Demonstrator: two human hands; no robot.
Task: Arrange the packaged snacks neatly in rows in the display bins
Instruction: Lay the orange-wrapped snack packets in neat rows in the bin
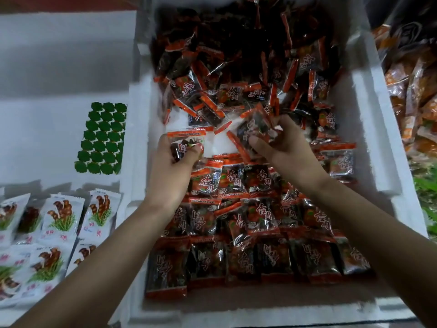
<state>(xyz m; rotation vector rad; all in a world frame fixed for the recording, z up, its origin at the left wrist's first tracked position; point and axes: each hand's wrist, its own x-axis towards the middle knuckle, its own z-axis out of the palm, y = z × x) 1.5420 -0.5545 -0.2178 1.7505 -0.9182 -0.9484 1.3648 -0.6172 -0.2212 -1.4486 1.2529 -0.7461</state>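
A white foam bin [369, 129] holds many small red-and-black snack packets. Its near half has packets laid in overlapping rows [248, 221]; the far half is a loose heap [236, 55]. My left hand [170, 176] grips one packet [186, 143] over the bin's left middle, above a bare patch of white floor. My right hand [283, 147] pinches another packet [253, 129], tilted and blurred, just right of it.
The bin to the left has white packets with a brown-and-green picture [61, 216] in rows at its near end and a green patterned sheet [101, 138] on its floor. Orange packets [416, 91] fill the bin on the right. Foam walls separate the bins.
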